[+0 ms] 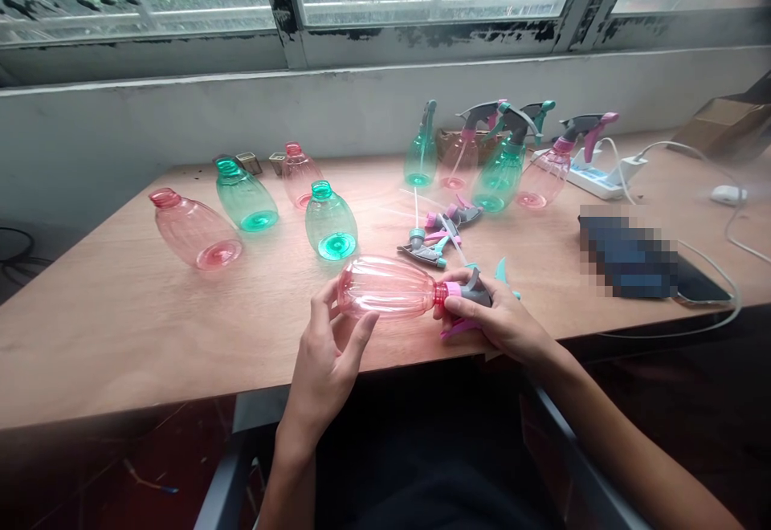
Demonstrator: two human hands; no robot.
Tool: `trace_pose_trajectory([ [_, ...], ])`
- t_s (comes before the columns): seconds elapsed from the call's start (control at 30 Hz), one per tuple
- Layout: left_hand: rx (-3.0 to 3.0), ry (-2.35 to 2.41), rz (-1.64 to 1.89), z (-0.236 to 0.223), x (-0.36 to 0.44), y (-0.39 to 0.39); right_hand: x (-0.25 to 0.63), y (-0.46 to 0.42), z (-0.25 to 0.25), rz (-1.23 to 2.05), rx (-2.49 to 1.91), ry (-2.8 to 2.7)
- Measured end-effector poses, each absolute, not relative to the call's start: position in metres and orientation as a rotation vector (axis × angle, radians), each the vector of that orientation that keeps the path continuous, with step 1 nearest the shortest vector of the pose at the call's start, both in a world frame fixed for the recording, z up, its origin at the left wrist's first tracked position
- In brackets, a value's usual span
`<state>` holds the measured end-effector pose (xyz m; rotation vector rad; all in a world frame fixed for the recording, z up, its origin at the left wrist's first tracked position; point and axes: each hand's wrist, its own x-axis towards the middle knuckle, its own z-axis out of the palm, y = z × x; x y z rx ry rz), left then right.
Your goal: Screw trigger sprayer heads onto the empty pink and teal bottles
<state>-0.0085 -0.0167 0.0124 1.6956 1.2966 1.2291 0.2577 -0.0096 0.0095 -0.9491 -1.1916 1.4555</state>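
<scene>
Lying sideways above the table's front part is a clear pink spray bottle [389,285]. My left hand [331,353] is closed around its base end, thumb in front and fingers behind. At the neck, my right hand [482,305] grips the grey and pink trigger sprayer head [475,292], whose pink collar meets the bottle's mouth. Whether the collar is fully screwed on I cannot tell. Just beyond lie loose sprayer heads: a grey and teal one [422,249] and grey and pink ones [461,215]. My right hand partly hides a teal trigger piece [501,271].
Bottles without heads stand at the left, pink [196,229] and green [246,197]. Several bottles with sprayers, including a green one [499,173], stand at the back right. Beyond them are a white power strip [593,177], a phone [702,277], cables and a cardboard box [723,124].
</scene>
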Motion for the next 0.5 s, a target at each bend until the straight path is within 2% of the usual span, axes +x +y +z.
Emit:
trace_pose_trajectory([
  [0.5, 1.695, 1.285, 1.237, 0.0114, -0.0079, -0.0154, 0.2583, -0.0097, 0.0084, 1.46, -0.943, -1.21],
])
